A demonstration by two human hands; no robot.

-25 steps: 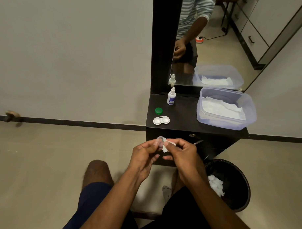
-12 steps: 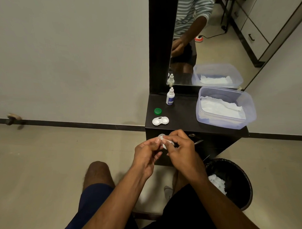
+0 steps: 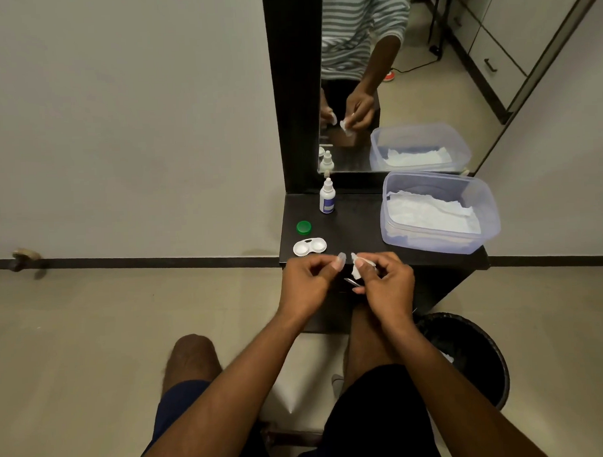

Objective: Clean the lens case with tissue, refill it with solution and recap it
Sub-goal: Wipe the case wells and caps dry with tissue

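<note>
Nearest you, the round black waste bin (image 3: 475,355) sits on the floor by your right knee, crumpled white tissue inside.

Above it, your hands meet just in front of the surface edge. Your left hand (image 3: 307,284) pinches a small translucent cap (image 3: 341,258) between thumb and fingertips, the other fingers curled. Your right hand (image 3: 387,287) pinches a scrap of white tissue (image 3: 358,268), fingers curled round it. Cap and tissue sit close together, not quite touching. Judged step: wiping this cap, the case itself waiting.

That cap will be light, stiff and slick (wet plastic slips easily), so grip it by the rim and wipe the inside. The tissue is soft and will tear if soaked; fold it rather than drag it.

On the dark wooden surface (image 3: 358,226), just beyond your left hand, lies the white twin-well lens case (image 3: 309,247), both wells uncapped. It is light enough to skid; hold it at the bridge between the wells when filling. Just behind it sits a round green cap (image 3: 304,227).

Farther back stands the small white solution bottle with a blue label (image 3: 327,197), upright. To the right, a clear plastic tub (image 3: 487,218) holds white tissues.

Behind all this a mirror (image 3: 421,70) reflects your hands.
</note>
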